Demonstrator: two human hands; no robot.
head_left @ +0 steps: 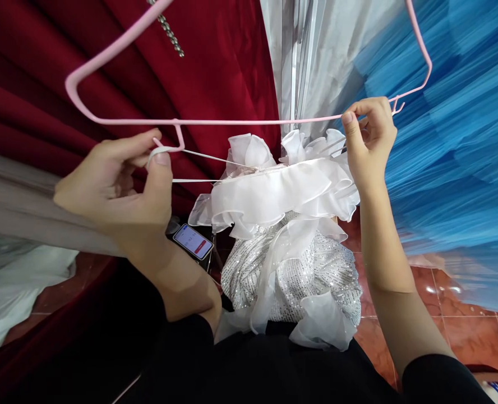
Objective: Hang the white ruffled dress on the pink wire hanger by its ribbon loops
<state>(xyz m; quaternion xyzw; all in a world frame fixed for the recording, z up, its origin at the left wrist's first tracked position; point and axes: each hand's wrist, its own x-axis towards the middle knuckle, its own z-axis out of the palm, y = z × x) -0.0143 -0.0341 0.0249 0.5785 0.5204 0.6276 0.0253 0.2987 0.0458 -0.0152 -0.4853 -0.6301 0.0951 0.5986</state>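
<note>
A pink hanger (232, 122) spans the view from left to right, its bottom bar nearly level. My left hand (118, 191) pinches a thin white strap (198, 180) at the small hook under the hanger's left part. The strap runs in two lines to a white ruffled dress (270, 191) with a silver sequined body (316, 264), which hangs below the bar and rests against my lap. My right hand (370, 137) is closed around the right end of the bar, beside the other small hook. Straps reach toward it, but whether its fingers hold one is hidden.
Red cloth (215, 62) hangs behind on the left, with a silver chain trim (171, 35). White fabric (337, 50) and blue tulle (455, 168) hang on the right. A lit phone (193, 241) lies below my left hand. Red tiles (471, 336) cover the floor.
</note>
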